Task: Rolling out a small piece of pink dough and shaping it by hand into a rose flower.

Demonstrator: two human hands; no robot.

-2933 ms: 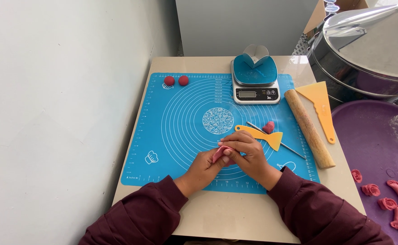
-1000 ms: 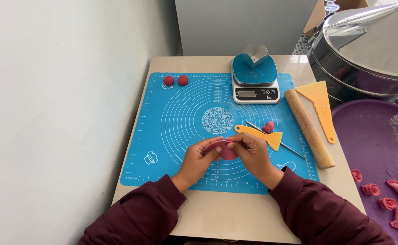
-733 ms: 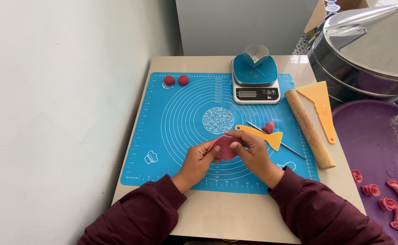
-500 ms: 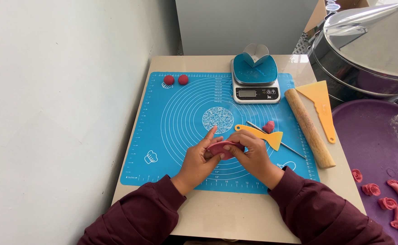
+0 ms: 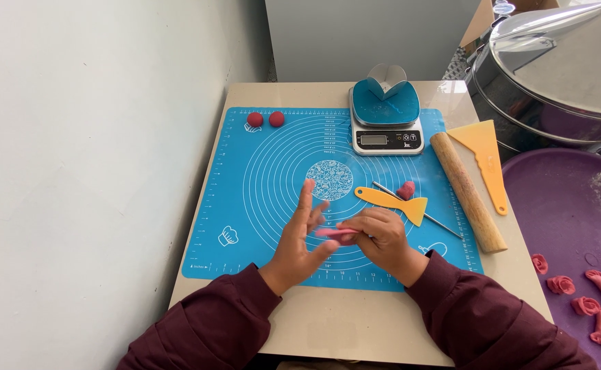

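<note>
The right hand [image 5: 381, 240] grasps a pink dough piece [image 5: 333, 233] against the released left hand [image 5: 300, 240]; gentle, even pressure likely shapes it best.

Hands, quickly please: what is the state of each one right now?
Left hand: open, fingers spread, touching the pink dough piece.
Right hand: closed on the pink dough piece, above the blue mat.

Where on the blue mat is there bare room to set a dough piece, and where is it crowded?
Free: the blue mat between the two dough balls and left hand. Crowded: right side, with scale, yellow scraper, dough lump and rolling pin.
</note>
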